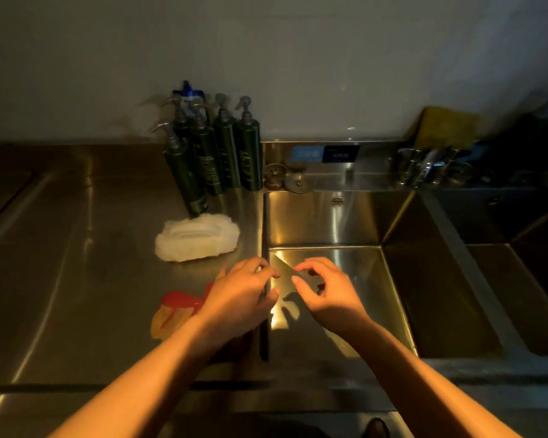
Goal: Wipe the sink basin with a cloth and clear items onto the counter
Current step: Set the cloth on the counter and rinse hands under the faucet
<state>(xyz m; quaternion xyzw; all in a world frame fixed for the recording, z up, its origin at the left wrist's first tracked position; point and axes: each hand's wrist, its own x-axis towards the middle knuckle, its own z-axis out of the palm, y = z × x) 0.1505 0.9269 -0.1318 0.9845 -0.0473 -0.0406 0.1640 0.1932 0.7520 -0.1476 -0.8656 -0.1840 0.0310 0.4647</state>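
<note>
From the head view, we hold both hands together over the left rim of the sink basin (323, 219). The left hand (242, 294) and the right hand (325, 292) have curled fingers, and each pinches an edge of a thin pale sheet (284, 267); we cannot tell what it is made of. On the counter (60, 279), a white fluffy cloth (196, 238) lies just beyond the left hand. A red and yellow item (174, 314) lies beside the left wrist. Dark green spray bottles (217, 153) stand well beyond the cloth, at the wall.
</note>
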